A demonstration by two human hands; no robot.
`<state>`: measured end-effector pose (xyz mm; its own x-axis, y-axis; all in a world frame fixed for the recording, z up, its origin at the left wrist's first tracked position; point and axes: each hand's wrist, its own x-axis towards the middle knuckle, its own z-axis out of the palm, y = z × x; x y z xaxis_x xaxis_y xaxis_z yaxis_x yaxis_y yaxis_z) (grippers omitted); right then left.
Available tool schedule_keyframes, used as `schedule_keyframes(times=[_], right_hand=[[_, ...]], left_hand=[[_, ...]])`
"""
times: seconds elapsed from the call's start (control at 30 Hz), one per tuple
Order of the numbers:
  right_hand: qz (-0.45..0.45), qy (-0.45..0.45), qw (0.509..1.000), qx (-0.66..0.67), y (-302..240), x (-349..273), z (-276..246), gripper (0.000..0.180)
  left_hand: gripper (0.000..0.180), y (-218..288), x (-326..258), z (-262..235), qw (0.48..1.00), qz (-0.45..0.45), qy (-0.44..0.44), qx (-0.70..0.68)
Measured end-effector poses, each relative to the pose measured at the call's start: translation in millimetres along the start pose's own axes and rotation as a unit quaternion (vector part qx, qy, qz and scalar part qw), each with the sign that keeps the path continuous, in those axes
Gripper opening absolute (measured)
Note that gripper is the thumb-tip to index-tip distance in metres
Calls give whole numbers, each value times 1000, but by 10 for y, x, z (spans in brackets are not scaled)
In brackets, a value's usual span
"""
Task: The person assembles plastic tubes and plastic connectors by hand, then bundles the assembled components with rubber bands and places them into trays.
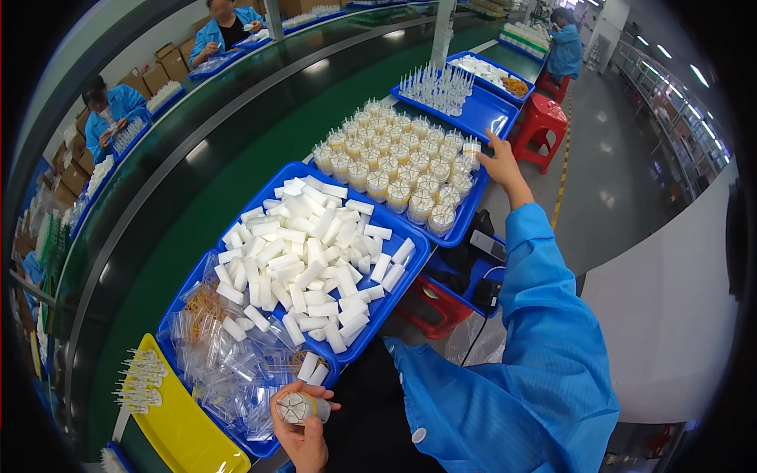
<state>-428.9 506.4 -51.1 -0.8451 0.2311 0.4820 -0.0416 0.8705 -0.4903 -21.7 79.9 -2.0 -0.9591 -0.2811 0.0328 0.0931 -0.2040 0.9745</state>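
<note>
In my left hand (303,443) is a cylindrical bundle (293,407) of white wedge-shaped pieces, its end face turned up and my fingers wrapped round its side. My right hand (506,167) reaches out to the right rim of a blue tray (471,219), where many similar bundles with yellowish bands stand close together. Thumb and forefinger are apart beside the corner bundle (471,151), which has thin pins standing up from its top. Nearer me, a second blue tray (404,293) holds a heap of white foam-like blocks (311,252).
A blue tray (167,322) of clear plastic sleeves (229,370) and rubber bands lies at the left. Beside it is a yellow tray (189,430) with white pronged parts (144,381). Farther off stand pronged parts (438,88) and a red stool (540,126). Co-workers sit across the green conveyor (260,138).
</note>
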Motion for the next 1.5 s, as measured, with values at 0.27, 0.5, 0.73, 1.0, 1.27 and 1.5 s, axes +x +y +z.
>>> schedule_keyframes(times=[0.27, 0.5, 0.73, 1.0, 1.27, 1.5], right_hand=[[-98, -21, 985, 138, -286, -256, -5, 59], [-73, 95, 985, 123, -321, -622, 3, 61], [-49, 66, 975, 207, -719, -1248, -261, 55], [6, -30, 973, 227, -716, -1144, -41, 47], [-25, 99, 976, 191, -933, -1631, -300, 46], [-30, 124, 976, 174, -1164, -1808, -131, 54]], left_hand=[[59, -9, -19, 27, 999, 9, 35, 35], [62, -1, -70, -10, 994, 37, 55, 86], [65, -89, -215, -228, 982, 60, 147, 104], [66, -84, -196, -248, 983, 61, 121, 120], [65, -81, -275, -322, 980, 69, 141, 122], [67, -54, -203, -279, 979, 62, 134, 138]])
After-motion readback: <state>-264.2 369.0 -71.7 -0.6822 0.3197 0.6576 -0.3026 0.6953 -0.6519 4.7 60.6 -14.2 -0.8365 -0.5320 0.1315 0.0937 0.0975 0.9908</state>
